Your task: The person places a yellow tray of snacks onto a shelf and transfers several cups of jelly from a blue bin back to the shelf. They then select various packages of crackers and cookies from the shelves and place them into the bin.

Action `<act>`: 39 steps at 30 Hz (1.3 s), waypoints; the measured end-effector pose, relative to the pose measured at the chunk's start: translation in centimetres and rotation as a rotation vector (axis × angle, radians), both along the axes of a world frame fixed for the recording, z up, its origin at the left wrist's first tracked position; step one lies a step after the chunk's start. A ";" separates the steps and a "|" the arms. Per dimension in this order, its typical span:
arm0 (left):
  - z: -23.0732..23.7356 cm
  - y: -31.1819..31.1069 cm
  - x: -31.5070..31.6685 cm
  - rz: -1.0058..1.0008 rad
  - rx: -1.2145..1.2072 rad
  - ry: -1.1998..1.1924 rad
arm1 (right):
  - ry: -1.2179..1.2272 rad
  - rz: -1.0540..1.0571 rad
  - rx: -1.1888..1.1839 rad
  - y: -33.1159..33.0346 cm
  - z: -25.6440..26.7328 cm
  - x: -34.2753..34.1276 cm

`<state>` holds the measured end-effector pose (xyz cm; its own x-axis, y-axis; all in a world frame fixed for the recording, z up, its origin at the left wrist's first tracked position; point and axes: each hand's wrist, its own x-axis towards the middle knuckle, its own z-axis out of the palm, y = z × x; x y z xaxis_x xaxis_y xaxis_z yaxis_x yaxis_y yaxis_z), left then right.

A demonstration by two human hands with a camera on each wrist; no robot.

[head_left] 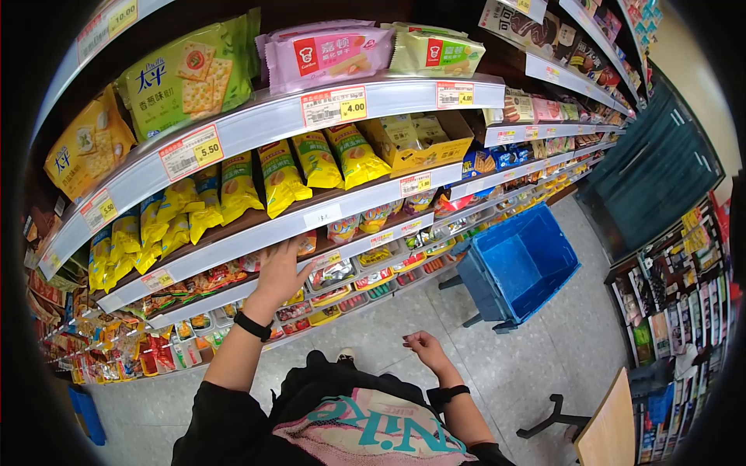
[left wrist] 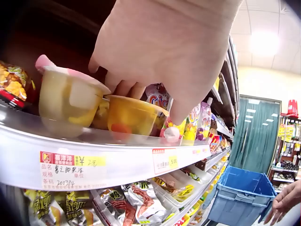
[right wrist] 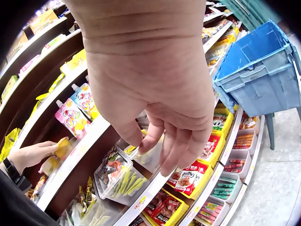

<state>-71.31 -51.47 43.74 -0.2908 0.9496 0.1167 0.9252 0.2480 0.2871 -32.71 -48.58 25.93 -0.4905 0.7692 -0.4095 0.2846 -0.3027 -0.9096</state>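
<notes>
My left hand [head_left: 280, 272] reaches into a lower shelf of a snack rack. In the left wrist view its fingers come down behind the rim of an orange-yellow jelly cup [left wrist: 131, 117], with the thumb spread out at the cup's right side. A paler jelly cup [left wrist: 70, 99] with a pink-edged lid stands just left of it on the shelf edge. My right hand [right wrist: 155, 99] hangs in the air before the lower bins, fingers loosely bent and holding nothing. Nearest beneath it is a clear bin [right wrist: 120, 179] of packaged snacks.
A blue crate [head_left: 517, 268] stands on legs right of the rack. Spouted pouches [right wrist: 70, 117] stand beyond the jelly cups. Above are yellow snack bags [head_left: 280, 175] and biscuit packs [head_left: 190, 74]. A wooden tabletop [head_left: 610, 423] is at the lower right, and a green curtain [head_left: 653, 171] hangs behind.
</notes>
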 end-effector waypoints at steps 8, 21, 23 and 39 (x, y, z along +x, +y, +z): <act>0.6 0.4 0.0 -0.067 0.078 0.018 | -0.021 -0.042 -0.008 -0.5 0.2 0.2; 0.3 4.2 -2.1 -0.062 0.024 -0.337 | -0.146 -0.086 -0.008 -1.2 2.5 0.1; -0.4 3.9 -2.2 -0.091 0.079 -0.282 | -0.088 -0.157 0.006 -1.5 1.5 0.8; 0.3 6.6 -2.2 0.070 -0.072 -0.214 | -0.124 -0.202 0.032 -1.4 3.3 6.4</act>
